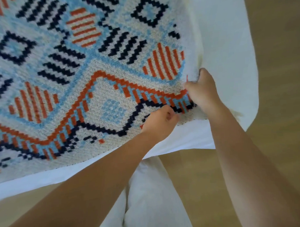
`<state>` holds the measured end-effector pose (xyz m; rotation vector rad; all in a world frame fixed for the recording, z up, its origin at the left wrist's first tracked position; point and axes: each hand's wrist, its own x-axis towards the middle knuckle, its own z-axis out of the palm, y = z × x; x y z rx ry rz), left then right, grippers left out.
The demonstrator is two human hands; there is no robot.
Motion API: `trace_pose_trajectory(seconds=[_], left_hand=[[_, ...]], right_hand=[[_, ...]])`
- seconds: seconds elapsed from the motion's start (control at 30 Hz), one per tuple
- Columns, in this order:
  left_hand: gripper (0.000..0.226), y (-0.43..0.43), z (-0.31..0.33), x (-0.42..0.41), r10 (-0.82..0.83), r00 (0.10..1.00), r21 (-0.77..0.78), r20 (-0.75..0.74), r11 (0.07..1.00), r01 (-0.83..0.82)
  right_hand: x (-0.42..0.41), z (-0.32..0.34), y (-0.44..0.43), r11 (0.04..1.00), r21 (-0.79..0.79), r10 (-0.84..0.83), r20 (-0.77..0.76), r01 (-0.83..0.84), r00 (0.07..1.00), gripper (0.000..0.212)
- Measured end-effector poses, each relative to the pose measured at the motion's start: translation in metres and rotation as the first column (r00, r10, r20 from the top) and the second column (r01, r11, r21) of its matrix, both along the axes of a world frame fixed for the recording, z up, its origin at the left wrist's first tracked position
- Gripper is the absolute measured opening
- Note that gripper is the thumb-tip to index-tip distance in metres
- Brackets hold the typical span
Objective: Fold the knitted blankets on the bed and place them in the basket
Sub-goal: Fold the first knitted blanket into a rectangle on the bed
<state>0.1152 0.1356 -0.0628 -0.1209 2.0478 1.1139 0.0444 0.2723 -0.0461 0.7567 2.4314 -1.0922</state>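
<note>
Blanket (93, 73) spread over bed (229, 59). At bed's near corner, left hand (160, 120) and right hand (202, 89) each pinch blanket's corner.

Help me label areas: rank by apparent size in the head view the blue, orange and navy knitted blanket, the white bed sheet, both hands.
1. Blue, orange and navy knitted blanket
2. White bed sheet
3. Left hand and right hand: alike, not ranked.

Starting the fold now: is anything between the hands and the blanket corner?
Nothing visible does. The right hand grips the knitted blanket at its corner, the left hand pinches its border beside it. The basket is not in view.
</note>
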Motion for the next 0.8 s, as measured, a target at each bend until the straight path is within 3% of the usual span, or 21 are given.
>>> trace_pose_trajectory(seconds=[0.13, 0.23, 0.43, 0.8], left_hand=[[0.025, -0.023, 0.026, -0.002, 0.201, 0.976, 0.148, -0.085, 0.971, -0.187], [0.034, -0.061, 0.038, 0.007, 0.302, 0.953, 0.197, -0.035, 0.937, -0.290], [0.026, -0.176, 0.043, 0.045, 0.520, 0.854, 0.057, 0.021, 0.852, -0.520], [0.023, -0.471, 0.024, 0.144, 0.693, 0.719, -0.124, -0.050, 0.710, -0.693]], right_hand=[[0.012, 0.029, -0.059, 0.985, -0.149, 0.081, -0.010, -0.082, 0.997, 0.013], [0.021, 0.039, -0.104, 0.959, -0.209, 0.202, 0.037, -0.190, 0.979, 0.015], [0.045, 0.050, -0.225, 0.875, -0.364, 0.381, 0.114, -0.319, 0.917, 0.031], [0.137, 0.036, -0.533, 0.788, -0.452, 0.527, 0.144, -0.418, 0.838, 0.037]])
